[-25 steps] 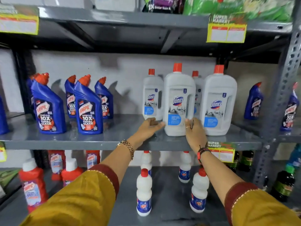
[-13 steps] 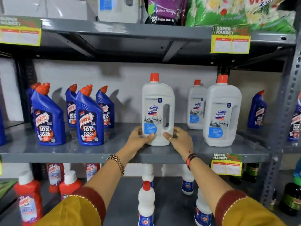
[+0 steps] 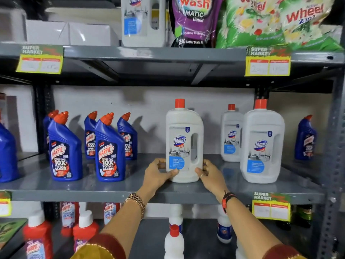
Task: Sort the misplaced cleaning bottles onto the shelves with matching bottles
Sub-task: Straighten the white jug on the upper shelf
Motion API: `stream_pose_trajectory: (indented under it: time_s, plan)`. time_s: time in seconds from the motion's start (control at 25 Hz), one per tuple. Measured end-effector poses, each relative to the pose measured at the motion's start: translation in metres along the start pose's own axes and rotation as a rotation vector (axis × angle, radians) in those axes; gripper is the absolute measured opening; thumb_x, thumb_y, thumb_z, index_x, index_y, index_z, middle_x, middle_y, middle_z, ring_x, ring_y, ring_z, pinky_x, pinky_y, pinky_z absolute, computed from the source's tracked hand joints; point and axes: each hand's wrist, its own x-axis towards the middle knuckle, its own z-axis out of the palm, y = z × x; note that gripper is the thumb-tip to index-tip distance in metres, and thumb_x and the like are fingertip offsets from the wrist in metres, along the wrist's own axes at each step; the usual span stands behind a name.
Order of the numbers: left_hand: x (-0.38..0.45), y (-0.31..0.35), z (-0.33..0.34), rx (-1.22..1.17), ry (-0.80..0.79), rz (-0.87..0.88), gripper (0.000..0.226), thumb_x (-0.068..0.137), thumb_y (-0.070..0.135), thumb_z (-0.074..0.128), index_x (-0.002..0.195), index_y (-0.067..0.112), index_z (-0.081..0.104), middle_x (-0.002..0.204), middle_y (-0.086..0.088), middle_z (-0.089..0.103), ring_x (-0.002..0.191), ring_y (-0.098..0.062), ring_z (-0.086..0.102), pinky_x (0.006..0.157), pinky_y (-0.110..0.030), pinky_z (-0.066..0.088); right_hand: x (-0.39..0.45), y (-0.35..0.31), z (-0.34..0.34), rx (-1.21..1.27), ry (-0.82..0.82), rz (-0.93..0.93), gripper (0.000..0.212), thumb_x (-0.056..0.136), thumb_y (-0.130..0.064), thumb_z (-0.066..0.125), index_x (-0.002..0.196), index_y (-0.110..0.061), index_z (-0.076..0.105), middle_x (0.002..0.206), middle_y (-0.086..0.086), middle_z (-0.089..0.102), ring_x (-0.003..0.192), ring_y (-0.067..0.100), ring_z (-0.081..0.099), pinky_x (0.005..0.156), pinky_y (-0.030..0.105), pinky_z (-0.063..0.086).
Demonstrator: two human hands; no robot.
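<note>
A white Domex bottle with a red cap stands upright on the middle grey shelf. My left hand grips its lower left side and my right hand grips its lower right side. Two more white Domex bottles stand to its right, one further back. Several blue Harpic bottles with red caps stand in a group on the left of the same shelf. Another Domex bottle stands on the top shelf.
A purple detergent pouch and a green Wheel bag sit on the top shelf. Red Harpic bottles and small white bottles stand on the lower shelf. A lone blue Harpic bottle stands beyond the right upright post.
Both hands have slid the Domex bottle leftward along the middle shelf, away from the other Domex bottles. The camera has tilted up, showing the top shelf.
</note>
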Motion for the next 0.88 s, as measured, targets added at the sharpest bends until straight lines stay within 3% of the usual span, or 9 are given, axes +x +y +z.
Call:
stream_pose_trajectory:
  time_s: [0.16, 0.28, 0.44, 0.88]
  plan:
    - [0.0022, -0.0012, -0.0001, 0.018, -0.008, 0.021, 0.047, 0.068, 0.026, 0.08, 0.106, 0.014, 0.056, 0.111, -0.002, 0.065, 0.105, -0.015, 0.059, 0.096, -0.033, 0.046, 0.0002, 0.0003, -0.0004, -0.036, 0.03, -0.003, 0.027, 0.09, -0.02, 0.055, 0.117, -0.017, 0.052, 0.112, 0.004, 0.069, 0.09, 0.015, 0.059, 0.078, 0.024, 0.041]
    - [0.001, 0.0008, -0.0016, 0.027, -0.038, 0.011, 0.036, 0.074, 0.017, 0.074, 0.106, 0.016, 0.056, 0.116, -0.002, 0.064, 0.108, -0.016, 0.058, 0.097, -0.033, 0.046, 0.0, -0.0007, -0.0014, -0.067, 0.043, 0.003, 0.026, 0.092, -0.018, 0.052, 0.118, -0.015, 0.052, 0.114, 0.006, 0.068, 0.1, 0.022, 0.061, 0.079, 0.023, 0.038]
    - [-0.002, 0.0003, -0.0011, 0.012, -0.041, 0.01, 0.038, 0.077, 0.011, 0.071, 0.111, 0.018, 0.056, 0.122, -0.004, 0.063, 0.112, -0.018, 0.058, 0.098, -0.044, 0.049, -0.0018, -0.0002, -0.0015, -0.088, 0.06, -0.002, 0.025, 0.092, -0.017, 0.051, 0.117, -0.015, 0.052, 0.112, 0.006, 0.069, 0.103, 0.026, 0.061, 0.078, 0.024, 0.039]
    - [-0.0062, 0.0046, -0.0003, 0.059, -0.019, -0.006, 0.049, 0.077, 0.012, 0.071, 0.122, 0.015, 0.053, 0.129, -0.005, 0.061, 0.118, -0.018, 0.055, 0.104, -0.044, 0.044, -0.0049, -0.0039, -0.0068, -0.035, 0.048, 0.018, 0.029, 0.09, -0.014, 0.055, 0.119, -0.014, 0.054, 0.114, 0.009, 0.068, 0.107, 0.027, 0.061, 0.087, 0.03, 0.043]
